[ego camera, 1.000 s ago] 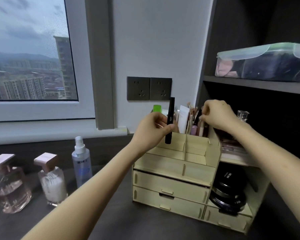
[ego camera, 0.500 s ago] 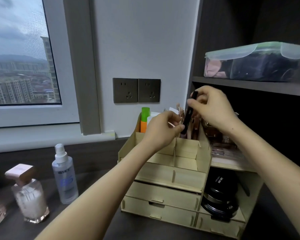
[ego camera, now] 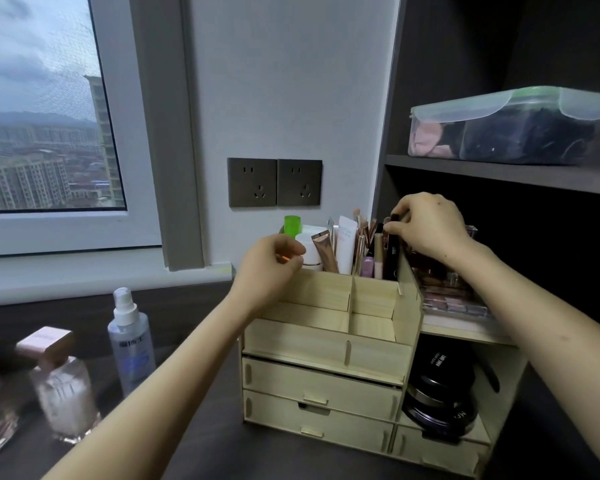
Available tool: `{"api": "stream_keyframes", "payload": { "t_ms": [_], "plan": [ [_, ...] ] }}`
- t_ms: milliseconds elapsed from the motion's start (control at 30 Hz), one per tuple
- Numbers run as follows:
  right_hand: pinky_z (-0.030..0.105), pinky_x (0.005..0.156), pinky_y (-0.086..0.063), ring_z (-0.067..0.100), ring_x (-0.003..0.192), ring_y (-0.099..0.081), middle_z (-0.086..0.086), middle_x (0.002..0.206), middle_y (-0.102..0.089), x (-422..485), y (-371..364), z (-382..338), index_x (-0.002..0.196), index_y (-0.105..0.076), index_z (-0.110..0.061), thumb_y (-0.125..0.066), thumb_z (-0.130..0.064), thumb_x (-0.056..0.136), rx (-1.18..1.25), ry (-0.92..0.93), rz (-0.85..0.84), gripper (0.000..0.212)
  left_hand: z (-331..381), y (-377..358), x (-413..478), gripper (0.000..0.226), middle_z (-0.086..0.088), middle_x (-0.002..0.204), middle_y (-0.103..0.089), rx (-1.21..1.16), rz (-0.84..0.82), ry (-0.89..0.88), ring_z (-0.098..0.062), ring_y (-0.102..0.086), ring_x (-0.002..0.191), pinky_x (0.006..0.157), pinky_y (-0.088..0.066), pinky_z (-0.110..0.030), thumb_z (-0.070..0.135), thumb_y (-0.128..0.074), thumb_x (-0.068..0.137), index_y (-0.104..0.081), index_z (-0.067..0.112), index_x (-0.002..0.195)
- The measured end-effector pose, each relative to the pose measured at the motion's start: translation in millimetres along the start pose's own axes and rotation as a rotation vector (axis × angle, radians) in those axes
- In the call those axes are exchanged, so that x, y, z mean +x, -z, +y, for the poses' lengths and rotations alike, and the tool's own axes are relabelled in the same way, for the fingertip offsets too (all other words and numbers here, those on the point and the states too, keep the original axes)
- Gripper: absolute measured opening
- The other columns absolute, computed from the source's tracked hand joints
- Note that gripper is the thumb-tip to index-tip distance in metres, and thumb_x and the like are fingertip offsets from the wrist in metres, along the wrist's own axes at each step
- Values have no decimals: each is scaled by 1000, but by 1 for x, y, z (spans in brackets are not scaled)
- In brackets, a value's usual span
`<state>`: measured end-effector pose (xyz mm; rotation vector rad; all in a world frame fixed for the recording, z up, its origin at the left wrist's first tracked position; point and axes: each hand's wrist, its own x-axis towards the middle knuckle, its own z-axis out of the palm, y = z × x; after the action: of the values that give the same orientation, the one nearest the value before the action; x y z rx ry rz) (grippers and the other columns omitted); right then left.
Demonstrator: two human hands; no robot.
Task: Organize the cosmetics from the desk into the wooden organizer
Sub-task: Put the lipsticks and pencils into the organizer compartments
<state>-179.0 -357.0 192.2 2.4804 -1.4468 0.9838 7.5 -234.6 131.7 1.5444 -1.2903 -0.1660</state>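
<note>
Pale wooden organizer [ego camera: 326,348], back slots full; black tube [ego camera: 392,252] pinched by right hand [ego camera: 426,226]; left hand [ego camera: 267,268], hold unclear.

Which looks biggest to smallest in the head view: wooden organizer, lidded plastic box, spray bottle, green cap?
1. wooden organizer
2. lidded plastic box
3. spray bottle
4. green cap
The box sits farther back, so its true size is unsure.
</note>
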Motion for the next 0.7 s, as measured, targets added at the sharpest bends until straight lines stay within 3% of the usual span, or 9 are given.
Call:
{"api": "stream_keyframes", "payload": {
  "t_ms": [167, 333, 467, 700],
  "plan": [
    [33, 69, -45, 36, 93, -63, 16, 95, -69, 0, 3, -10, 89, -67, -2, -67, -25, 83, -182, -32, 13, 23, -7, 19, -8, 10, 4, 88, -66, 34, 35, 16, -12, -61, 80, 71, -45, -18, 12, -59, 85, -66, 19, 87],
    [32, 63, -42, 38, 90, -62, 19, 93, -66, -2, 2, -24, 67, -48, -6, -63, -10, 84, -185, -9, -43, 23, -9, 29, -15, 11, 7, 84, -65, 51, 45, 29, -8, -59, 77, 72, -46, -23, 14, -58, 86, -66, 20, 83],
    [31, 66, -44, 38, 93, -61, 21, 96, -65, 0, -3, -28, 85, -61, 1, -57, -1, 87, -169, -3, -83, 4, -9, 33, -18, 11, 5, 87, -68, 49, 46, 31, -8, -60, 79, 74, -48, -26, 15, -57, 86, -67, 18, 85],
    [36, 77, -46, 40, 106, -58, 22, 112, -62, 6, 5, -21, 105, -61, 2, -57, -13, 90, -287, -104, -103, 22, -8, 37, -21, 10, 8, 82, -64, 65, 31, 34, -8, -59, 79, 73, -48, -24, 15, -57, 87, -67, 17, 86]
  ]
}}
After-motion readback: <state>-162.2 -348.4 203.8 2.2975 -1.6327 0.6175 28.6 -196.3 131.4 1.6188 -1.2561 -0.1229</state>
